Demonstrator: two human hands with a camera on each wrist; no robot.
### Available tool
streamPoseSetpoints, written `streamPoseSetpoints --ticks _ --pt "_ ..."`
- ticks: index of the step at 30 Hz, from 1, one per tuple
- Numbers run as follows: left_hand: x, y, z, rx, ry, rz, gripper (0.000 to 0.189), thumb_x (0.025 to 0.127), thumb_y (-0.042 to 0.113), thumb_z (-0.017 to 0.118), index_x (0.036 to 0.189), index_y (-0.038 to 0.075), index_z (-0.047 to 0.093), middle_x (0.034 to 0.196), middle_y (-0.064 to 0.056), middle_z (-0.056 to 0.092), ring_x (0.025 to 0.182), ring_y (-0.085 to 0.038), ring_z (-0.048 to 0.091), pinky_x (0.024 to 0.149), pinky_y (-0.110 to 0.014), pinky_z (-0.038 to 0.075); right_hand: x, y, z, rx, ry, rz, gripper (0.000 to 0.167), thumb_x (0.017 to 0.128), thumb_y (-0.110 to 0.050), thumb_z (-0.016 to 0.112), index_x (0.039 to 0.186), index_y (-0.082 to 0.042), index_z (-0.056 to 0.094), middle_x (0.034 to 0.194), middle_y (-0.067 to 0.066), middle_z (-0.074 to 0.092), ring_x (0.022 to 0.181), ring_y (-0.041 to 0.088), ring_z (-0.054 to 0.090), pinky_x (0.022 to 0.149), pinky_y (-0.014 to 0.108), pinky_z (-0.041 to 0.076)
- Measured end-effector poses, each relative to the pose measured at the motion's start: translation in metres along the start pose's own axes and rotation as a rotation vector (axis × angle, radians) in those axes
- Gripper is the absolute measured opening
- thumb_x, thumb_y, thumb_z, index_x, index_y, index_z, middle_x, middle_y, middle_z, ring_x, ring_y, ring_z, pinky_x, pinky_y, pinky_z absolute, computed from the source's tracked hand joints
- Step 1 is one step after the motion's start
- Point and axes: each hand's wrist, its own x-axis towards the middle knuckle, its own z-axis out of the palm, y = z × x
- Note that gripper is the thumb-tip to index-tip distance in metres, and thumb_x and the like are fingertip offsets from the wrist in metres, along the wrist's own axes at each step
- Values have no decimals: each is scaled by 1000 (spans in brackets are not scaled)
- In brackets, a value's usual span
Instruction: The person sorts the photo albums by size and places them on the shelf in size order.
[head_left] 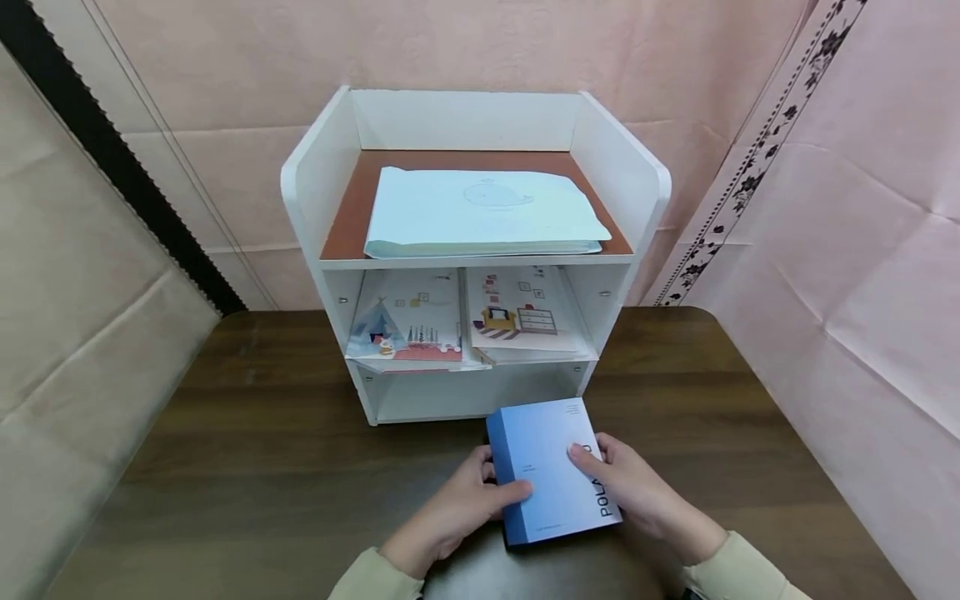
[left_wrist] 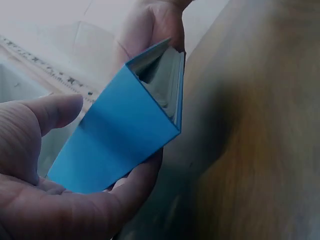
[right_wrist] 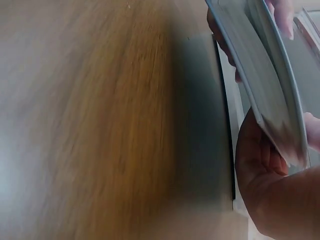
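Observation:
A blue photo album with dark lettering along its right side is held over the table in front of the shelf. My left hand grips its spine side, thumb on the front cover and fingers beneath. At the opposite edge my right hand holds it, with the thumb on the cover. The left wrist view shows the album's spine tilted, and pale leaves between the covers at one end. Page edges show between the covers in the right wrist view, with right-hand fingers curled under the lower cover.
Behind the album stands a small white shelf on the brown wooden table. A light-blue folder with a whale drawing lies on its top level. Illustrated booklets lie in two piles on the level below. Pink cloth hangs behind.

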Motion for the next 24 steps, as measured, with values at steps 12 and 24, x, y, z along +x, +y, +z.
streamPoseSetpoints --ticks 12,24 --pt "-2 -4 -21 -38 59 42 80 87 25 74 143 -4 24 116 -17 57 101 -27 61 85 -46 52 9 -8 23 -64 -38 -79 58 98 -38 57 133 2 37 105 16 66 88 30 68 71 44 57" --pt "-5 0 -34 -110 152 85 78 90 31 70 142 -5 24 125 -19 55 104 -26 61 85 -42 53 14 -9 37 -115 -84 -132 53 98 -31 59 134 3 39 108 14 67 90 27 67 73 40 57"
